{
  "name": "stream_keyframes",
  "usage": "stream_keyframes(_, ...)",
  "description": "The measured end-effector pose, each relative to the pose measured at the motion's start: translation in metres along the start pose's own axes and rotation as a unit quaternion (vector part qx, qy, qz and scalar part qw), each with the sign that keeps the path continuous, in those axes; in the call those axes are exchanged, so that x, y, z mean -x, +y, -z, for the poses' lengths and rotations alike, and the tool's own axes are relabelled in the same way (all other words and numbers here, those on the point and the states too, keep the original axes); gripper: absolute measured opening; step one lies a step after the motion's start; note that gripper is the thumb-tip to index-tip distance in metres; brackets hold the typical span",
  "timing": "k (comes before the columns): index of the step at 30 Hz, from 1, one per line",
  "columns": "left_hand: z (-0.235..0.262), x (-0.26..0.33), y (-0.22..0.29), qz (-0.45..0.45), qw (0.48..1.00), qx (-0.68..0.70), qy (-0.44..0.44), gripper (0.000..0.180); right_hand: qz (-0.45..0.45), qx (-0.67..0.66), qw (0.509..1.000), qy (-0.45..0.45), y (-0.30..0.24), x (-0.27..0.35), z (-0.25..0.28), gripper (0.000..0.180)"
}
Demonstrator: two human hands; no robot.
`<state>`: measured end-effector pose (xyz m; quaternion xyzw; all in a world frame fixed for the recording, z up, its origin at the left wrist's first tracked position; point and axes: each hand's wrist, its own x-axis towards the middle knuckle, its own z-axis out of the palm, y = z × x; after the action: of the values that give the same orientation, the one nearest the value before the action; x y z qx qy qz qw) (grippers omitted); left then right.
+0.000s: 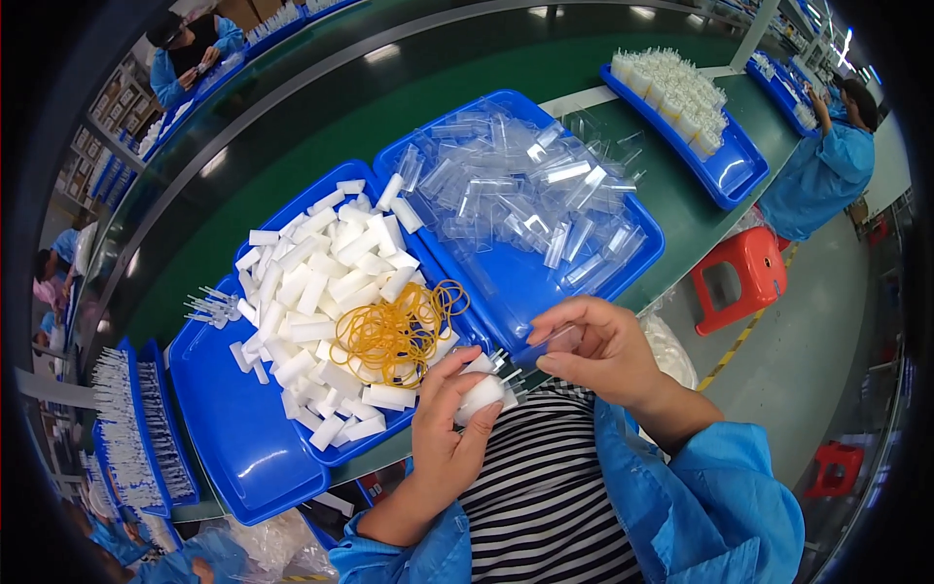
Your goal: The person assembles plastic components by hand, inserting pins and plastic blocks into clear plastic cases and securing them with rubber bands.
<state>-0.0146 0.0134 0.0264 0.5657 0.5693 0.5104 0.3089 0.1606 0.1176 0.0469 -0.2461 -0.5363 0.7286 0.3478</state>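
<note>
My left hand (443,428) is closed around white foam pieces (481,397), from which thin clear plastic parts stick out toward the right. Between the fingertips of my right hand (613,355) is a thin clear plastic piece (558,345), held just apart from the foam. Beyond my left hand, white foam blocks (321,282) lie heaped in a blue tray (248,467). Yellow rubber bands (389,336) rest in a tangle on that heap. Many clear plastic pieces (530,185) fill the far part of a second blue tray (501,292).
A small bunch of thin clear parts (212,307) lies at the left tray's rim. Filled blue trays stand at far left (146,428) and far right (735,170). Red stools (744,277) stand on the floor to the right. Co-workers in blue (832,165) sit along the benches.
</note>
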Motion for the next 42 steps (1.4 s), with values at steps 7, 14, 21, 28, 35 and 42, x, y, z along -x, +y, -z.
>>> stream_keyframes(7,-0.005,0.0,0.003,-0.021,0.999,-0.037,0.007,0.023,-0.012,0.004,0.999,-0.033,0.007,0.001,0.004,0.038)
stream_keyframes(14,-0.006,0.001,0.002,-0.034,0.998,-0.054,0.006,0.024,-0.015,-0.003,0.999,-0.048,0.01,0.002,-0.002,0.041)
stream_keyframes(21,-0.008,0.001,0.003,-0.045,0.997,-0.064,-0.002,0.024,-0.026,0.072,0.997,-0.013,0.013,0.0,-0.001,0.027)
stream_keyframes(28,-0.007,0.001,0.004,-0.025,0.998,-0.064,0.002,0.022,-0.051,0.082,0.995,-0.023,0.001,0.001,-0.007,0.022)
stream_keyframes(35,-0.006,0.001,0.004,-0.048,0.994,-0.097,0.007,0.023,-0.107,0.036,0.992,-0.053,0.002,0.005,0.001,0.018)
stream_keyframes(42,-0.009,0.002,0.005,-0.083,0.987,-0.136,0.016,0.024,-0.121,-0.005,0.992,-0.047,0.005,0.006,0.0,0.019)
